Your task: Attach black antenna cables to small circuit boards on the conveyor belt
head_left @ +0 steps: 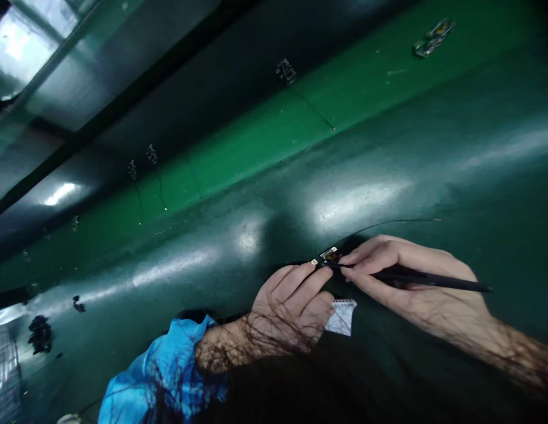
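A small dark electronic module (330, 255) with gold-coloured tabs lies on the green work surface, and a thin black cable (389, 221) runs from it to the right. The fingertips of my left hand (291, 300) press on the module's near side and steady it. From under that hand's curled fingers sticks out a small white sheet (342, 321) with a row of dark marks along its top edge. My right hand (415, 271) pinches slim black tweezers (451, 284); their tip is at the module, and the fingers partly hide it.
Along the brighter green strip behind lie similar small modules (286, 70), some with thin cables, and another module (433, 38) at the far right. A heap of small black parts (40, 334) is at the left. A dark ledge (168, 76) runs along the back.
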The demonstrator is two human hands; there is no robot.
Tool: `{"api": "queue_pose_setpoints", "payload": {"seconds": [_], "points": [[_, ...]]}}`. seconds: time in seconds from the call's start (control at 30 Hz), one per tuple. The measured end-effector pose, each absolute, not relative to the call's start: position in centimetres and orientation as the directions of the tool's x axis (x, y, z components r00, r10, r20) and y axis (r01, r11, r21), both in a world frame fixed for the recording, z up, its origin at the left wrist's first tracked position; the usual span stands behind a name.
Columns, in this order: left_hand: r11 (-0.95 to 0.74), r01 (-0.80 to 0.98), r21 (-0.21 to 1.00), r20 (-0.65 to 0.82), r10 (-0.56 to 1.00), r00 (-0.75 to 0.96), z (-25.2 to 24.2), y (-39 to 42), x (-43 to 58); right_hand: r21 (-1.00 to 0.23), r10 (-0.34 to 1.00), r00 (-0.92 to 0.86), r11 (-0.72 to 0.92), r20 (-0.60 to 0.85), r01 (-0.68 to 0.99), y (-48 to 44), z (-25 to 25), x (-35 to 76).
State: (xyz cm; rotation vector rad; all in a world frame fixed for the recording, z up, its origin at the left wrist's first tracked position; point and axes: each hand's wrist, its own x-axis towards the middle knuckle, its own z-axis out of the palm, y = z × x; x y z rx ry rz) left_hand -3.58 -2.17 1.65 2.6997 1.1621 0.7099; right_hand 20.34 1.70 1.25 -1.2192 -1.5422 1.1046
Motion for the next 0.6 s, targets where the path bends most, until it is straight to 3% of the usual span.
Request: {"api": "queue_pose_setpoints", "payload": {"seconds": [0.23,0.6], "points": [[-0.699,0.653,0.291,0.398,0.710,0.581,1.72,-2.02,-3.42,-0.938,0.961,-0.202,0.238,0.190,0.250,1.63,0.95,20.50],[-0.695,0.656,0.295,0.373,0.716,0.591,1.56,-2.26,-3.62,-0.937,0.960,-0.202,0.244,0.196,0.250,1.46,0.94,20.46]]}}
